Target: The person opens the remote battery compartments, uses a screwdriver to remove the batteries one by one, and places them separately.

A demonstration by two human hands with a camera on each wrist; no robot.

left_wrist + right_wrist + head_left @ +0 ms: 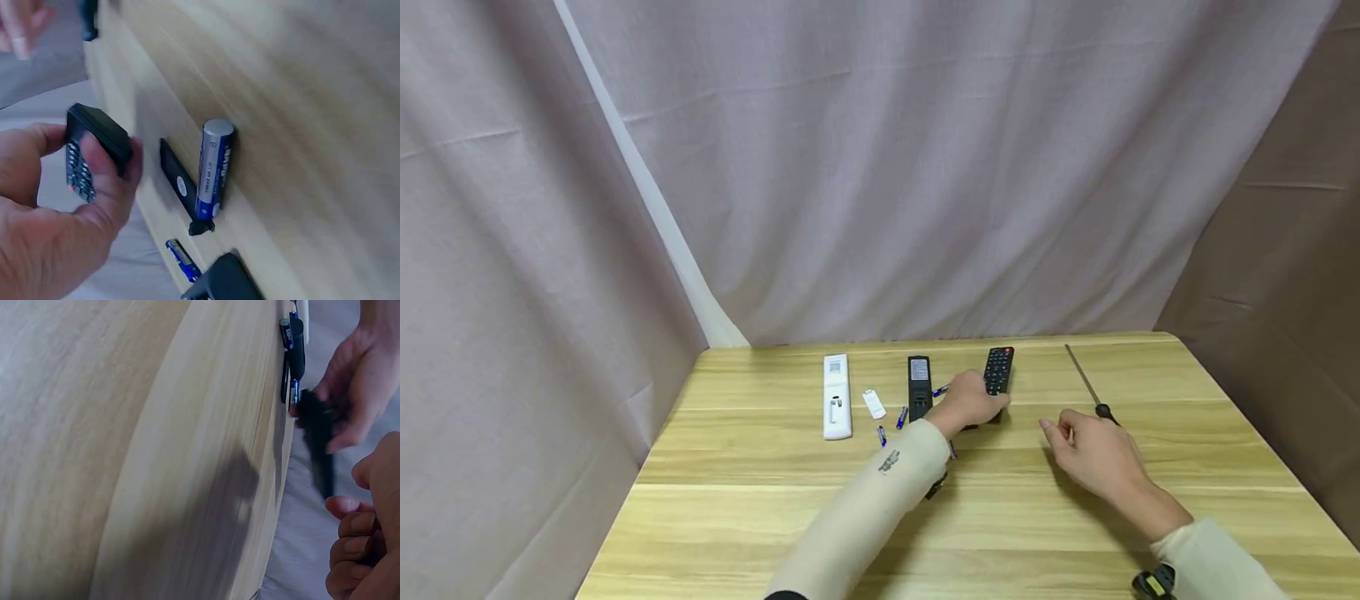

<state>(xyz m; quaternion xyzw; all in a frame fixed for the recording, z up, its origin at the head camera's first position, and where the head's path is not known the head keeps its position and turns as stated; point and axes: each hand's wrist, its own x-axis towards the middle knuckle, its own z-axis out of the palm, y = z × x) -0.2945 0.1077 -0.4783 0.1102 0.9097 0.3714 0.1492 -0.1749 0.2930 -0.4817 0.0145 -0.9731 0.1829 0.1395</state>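
got the left hand (967, 402) clamped on a black remote (998, 368), thumb and fingers on opposite sides, buttons up, right of centre in head view. looks lifted off the table (722, 500), going by right wrist view. can't see a battery bay on that one.

right hand (1099, 454), lower right of frame: fingers loosely curled, thumb and index tips apart, nothing held. just beside the screwdriver (1104, 411); can't tell about contact.

further out, mid-frame in left wrist view: one battery (215, 169) right beside a black cover (173, 165) with a white sticker. centre of head view: second black remote (919, 387), label side up, lower end hidden by the left arm, bay apparently uncovered. left of that: white cover (874, 404), then white remote (837, 385), back up, bay uncovered. loose blue batteries (902, 417) scattered around.

progress, by judgement: done, white cover off, one black cover off, at least four cells out. left, white bay and probably label-up black bay not closed. held remote: can't call.
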